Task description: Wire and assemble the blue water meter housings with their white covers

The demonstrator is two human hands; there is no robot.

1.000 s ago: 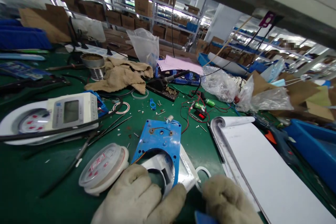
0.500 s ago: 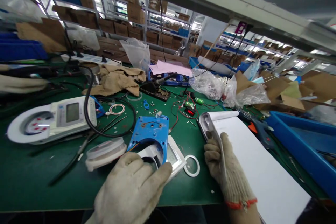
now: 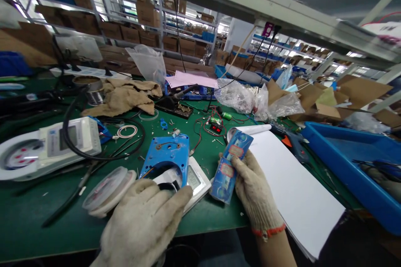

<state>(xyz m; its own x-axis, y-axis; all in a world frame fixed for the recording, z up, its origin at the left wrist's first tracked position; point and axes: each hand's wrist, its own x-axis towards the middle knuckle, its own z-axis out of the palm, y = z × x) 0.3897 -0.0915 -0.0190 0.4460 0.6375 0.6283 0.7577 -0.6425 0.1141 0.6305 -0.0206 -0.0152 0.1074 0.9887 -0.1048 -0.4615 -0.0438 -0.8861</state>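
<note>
My left hand [image 3: 142,221], gloved, lies spread and flat over the white meter body [image 3: 192,179] at the near edge of the bench [image 3: 31,225], fingers apart and not gripping, just below the blue plate [image 3: 166,152] that stands propped on that meter. My right hand [image 3: 253,187], also gloved, is closed around a blue packet [image 3: 231,166], held tilted over the near edge between the meter and the white notepad [image 3: 288,183]. The packet carries two pale labels with reddish borders; I cannot read the print on them. On the meter a small grey display window shows beside the plate, with no digits I can make out. Towards the left edge lies a second white meter [image 3: 67,139] with its own display and a round dial marked in red, a black cable [image 3: 72,133] looped across it. A clear spool [image 3: 108,187] sits just beside my left hand. A blue bin [image 3: 344,162] stands along the right edge.
</note>
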